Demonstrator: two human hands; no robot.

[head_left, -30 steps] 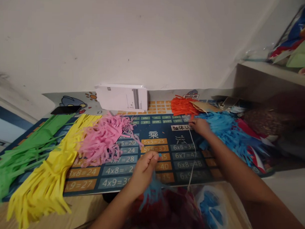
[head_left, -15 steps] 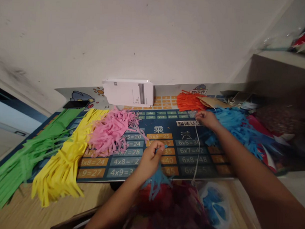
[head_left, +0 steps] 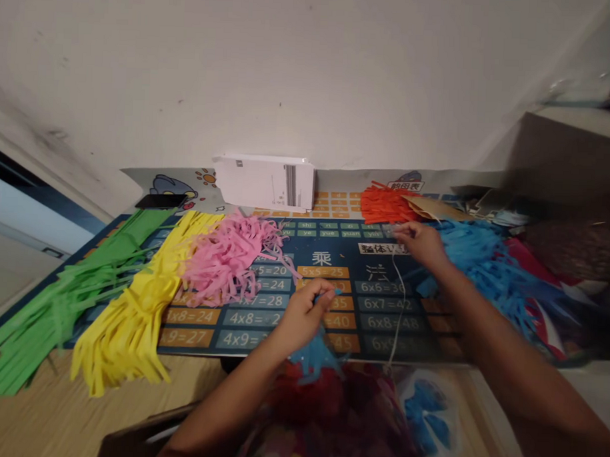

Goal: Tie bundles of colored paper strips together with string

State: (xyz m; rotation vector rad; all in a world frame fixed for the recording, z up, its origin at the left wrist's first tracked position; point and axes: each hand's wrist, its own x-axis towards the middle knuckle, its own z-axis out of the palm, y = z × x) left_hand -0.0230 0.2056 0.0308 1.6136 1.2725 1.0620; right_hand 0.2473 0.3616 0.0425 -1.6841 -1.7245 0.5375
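My left hand [head_left: 304, 315] is closed in a pinch on a small bunch of blue paper strips [head_left: 317, 352] that hangs below it, over the front edge of the multiplication-table mat [head_left: 262, 317]. My right hand [head_left: 420, 240] reaches to the far side of the mat, fingers closed on a thin white string [head_left: 398, 305] that trails down toward me. It rests beside a heap of blue paper strips [head_left: 476, 261] and just in front of an orange heap [head_left: 383, 204].
Green [head_left: 57, 293], yellow [head_left: 132, 316] and pink [head_left: 226, 259] fringed paper bundles lie on the left. A white box [head_left: 266, 182] and a black phone [head_left: 160, 201] stand by the wall. A plastic bag with blue scraps [head_left: 423, 412] and dark red strips lie near me. A shelf [head_left: 568, 144] rises at right.
The view has shifted slightly so the mat sits more to the right. Both hands keep their grips and hardly move relative to the mat.
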